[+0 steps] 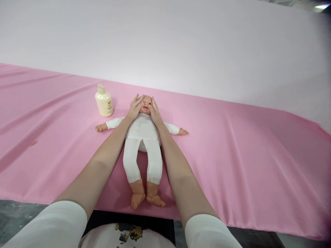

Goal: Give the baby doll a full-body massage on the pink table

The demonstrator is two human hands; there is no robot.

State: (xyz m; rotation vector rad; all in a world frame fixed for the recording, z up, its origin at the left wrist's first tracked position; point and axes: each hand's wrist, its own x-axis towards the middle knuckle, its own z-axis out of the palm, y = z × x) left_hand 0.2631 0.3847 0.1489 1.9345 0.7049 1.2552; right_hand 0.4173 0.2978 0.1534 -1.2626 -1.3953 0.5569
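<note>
A baby doll (pixel 142 129) with a white cloth body lies on its back, its head away from me and its bare feet toward me. Its arms are spread out to both sides. My left hand (pixel 135 107) rests along the left side of the doll's head, fingers stretched out over the cheek and eye. On the other side, my right hand (pixel 154 112) lies against the cheek, its fingers extended upward and the thumb near the mouth. Both palms touch the head without gripping it.
A cream pump bottle (pixel 103 101) stands upright to the left of the doll's head. Pink cloth (pixel 232 155) with loose folds covers the table. Behind it rises a white wall (pixel 165 44). The table's front edge runs just below the doll's feet.
</note>
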